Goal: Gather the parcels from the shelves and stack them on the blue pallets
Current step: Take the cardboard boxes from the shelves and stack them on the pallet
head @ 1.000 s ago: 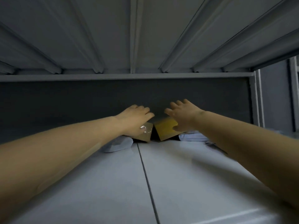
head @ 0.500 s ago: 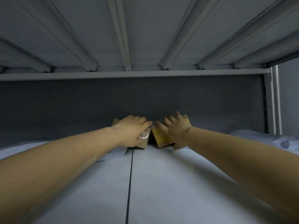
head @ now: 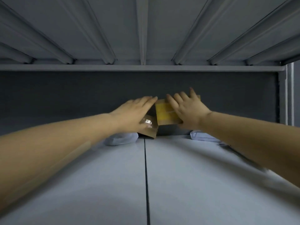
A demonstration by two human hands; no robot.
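Two small cardboard parcels stand at the back of a grey metal shelf point(head: 194, 176). My left hand point(head: 134, 112) lies over the left parcel point(head: 150, 129), a brown box with clear tape on its face, fingers stretched across its top. My right hand point(head: 186, 106) grips the right parcel point(head: 165, 114), a box with yellow tape, tilted and lifted off the shelf. The two boxes nearly touch. Both forearms reach deep into the bay. No blue pallet is in view.
A white poly bag point(head: 121, 138) lies under my left wrist and another white bag point(head: 203, 136) under my right wrist. The shelf above point(head: 142, 67) hangs low overhead. A dark back wall point(head: 65, 91) closes the bay, with an upright post point(head: 285, 95) at right.
My hands have slid further over the two boxes. The yellow-taped box has tipped up and risen off the shelf, and the view has shifted slightly.
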